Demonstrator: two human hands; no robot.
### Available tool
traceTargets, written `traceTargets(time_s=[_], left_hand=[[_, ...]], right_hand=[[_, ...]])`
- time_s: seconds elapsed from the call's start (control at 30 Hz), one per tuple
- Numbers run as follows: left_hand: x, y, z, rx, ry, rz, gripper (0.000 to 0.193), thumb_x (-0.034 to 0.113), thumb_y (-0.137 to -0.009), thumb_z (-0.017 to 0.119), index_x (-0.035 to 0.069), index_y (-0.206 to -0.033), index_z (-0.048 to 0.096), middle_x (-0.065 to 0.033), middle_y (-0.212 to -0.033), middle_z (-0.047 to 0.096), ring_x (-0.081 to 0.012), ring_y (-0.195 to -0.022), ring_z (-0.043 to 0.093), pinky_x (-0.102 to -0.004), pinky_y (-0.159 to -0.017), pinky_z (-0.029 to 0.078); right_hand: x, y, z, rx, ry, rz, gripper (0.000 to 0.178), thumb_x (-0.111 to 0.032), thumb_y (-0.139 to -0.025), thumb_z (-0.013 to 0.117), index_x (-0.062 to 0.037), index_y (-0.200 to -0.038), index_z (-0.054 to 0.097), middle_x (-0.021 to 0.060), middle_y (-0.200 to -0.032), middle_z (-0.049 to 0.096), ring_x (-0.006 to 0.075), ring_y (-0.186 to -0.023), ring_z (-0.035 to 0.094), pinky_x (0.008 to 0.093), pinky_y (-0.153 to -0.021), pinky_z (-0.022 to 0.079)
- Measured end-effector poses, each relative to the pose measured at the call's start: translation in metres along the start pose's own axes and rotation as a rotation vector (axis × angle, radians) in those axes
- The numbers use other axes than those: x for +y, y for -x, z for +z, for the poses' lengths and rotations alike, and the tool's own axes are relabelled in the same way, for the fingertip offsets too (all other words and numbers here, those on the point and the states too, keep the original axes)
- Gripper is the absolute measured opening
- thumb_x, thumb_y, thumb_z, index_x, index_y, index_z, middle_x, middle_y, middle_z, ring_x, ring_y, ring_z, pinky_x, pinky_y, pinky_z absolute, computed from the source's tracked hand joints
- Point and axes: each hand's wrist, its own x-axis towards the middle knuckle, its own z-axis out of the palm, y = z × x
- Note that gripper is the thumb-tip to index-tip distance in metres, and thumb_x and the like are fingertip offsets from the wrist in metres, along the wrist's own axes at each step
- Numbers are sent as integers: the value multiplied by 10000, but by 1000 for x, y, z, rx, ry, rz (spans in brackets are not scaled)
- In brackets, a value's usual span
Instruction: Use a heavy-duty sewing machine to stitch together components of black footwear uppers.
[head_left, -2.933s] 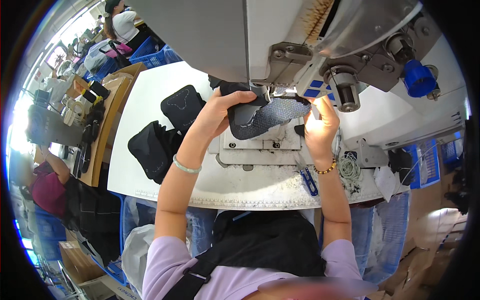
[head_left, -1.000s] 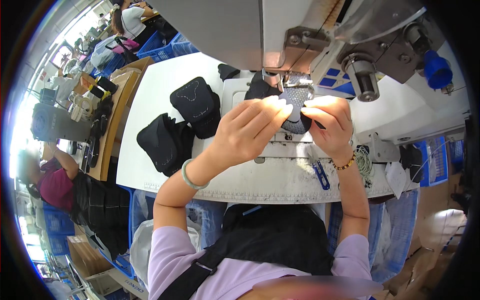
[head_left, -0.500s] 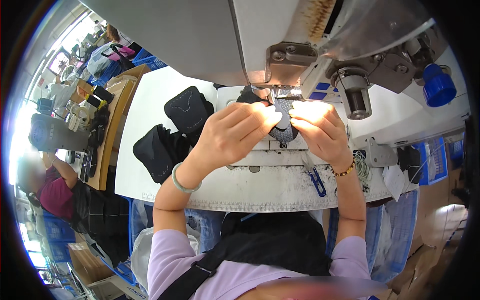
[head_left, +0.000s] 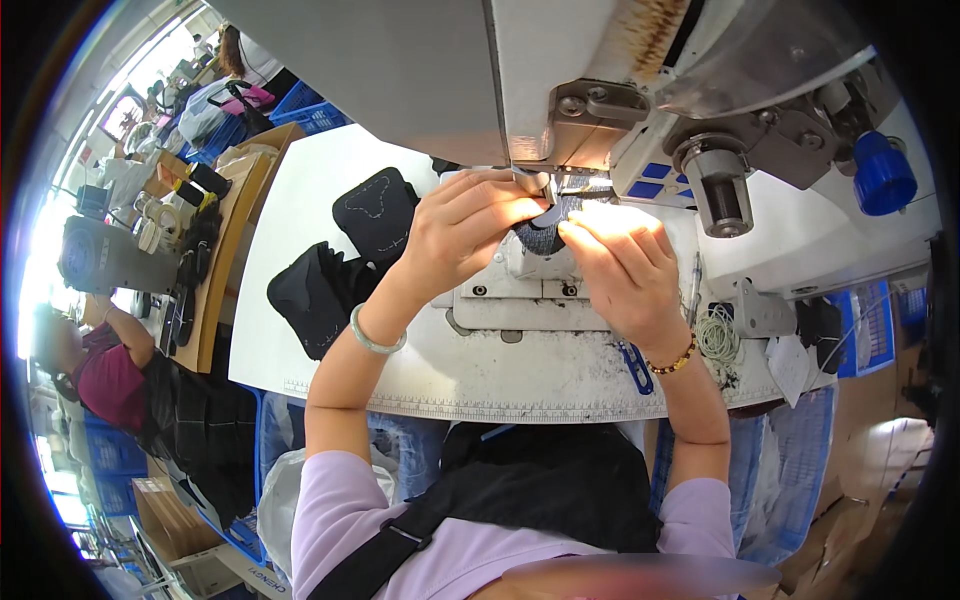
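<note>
A small dark grey fabric piece (head_left: pixel 541 239) with a curved edge lies under the needle area (head_left: pixel 549 186) of a sewing machine (head_left: pixel 440 70). My left hand (head_left: pixel 462 232) pinches its left side, fingertips close beside the presser foot. On the other side, my right hand (head_left: pixel 628 262) grips the piece between thumb and fingers under the bright lamp light. Part of the fabric is hidden behind my fingers. Blue-handled thread snips (head_left: pixel 636 368) lie on the table below my right wrist.
Two stacks of black sewn pieces (head_left: pixel 376 214) (head_left: pixel 312 300) rest left of my left arm. A coil of pale cord (head_left: pixel 717 335) sits at the right. Blue crates (head_left: pixel 790 470) stand below the table (head_left: pixel 540 385). At far left a person in a maroon top (head_left: pixel 115 385) works.
Both hands and the fabric piece have moved away from me, deeper under the machine head. More of the metal plate in front of them now shows. The fabric appears turned.
</note>
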Motion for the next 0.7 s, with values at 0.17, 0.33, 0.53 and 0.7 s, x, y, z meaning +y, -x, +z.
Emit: traceTargets(time_s=[0.17,0.33,0.53,0.7], left_hand=[[-3,5,6,56,64,-136,263,-96,-630,649,27,-862,655,-55,-932,664,-226,-864,637,-298,-697,519],[1,4,11,78,122,-229,260,-131,-629,644,0,-853,652,-74,-927,661,-228,-849,630,-297,-690,519],[-3,9,10,111,68,-121,244,-122,-624,660,0,-835,664,-85,-898,651,-227,-865,626,-298,-700,518],[0,2,4,61,43,-60,272,-96,-634,663,18,-880,662,-74,-889,638,-239,-893,617,-321,-733,509]], right_hand=[[-5,-2,3,-39,-28,122,262,-39,-760,694,-63,-1019,662,34,-1011,643,189,-916,602,314,-804,436],[-1,3,8,2,-31,145,270,-25,-770,693,-69,-1033,656,48,-1027,627,214,-941,600,328,-817,439],[-2,7,9,30,-43,139,315,-12,-746,712,-76,-1046,643,56,-1051,610,230,-958,595,340,-829,438],[-5,8,10,25,-40,145,302,-32,-741,726,-85,-1026,639,50,-1047,609,224,-959,588,338,-842,425]])
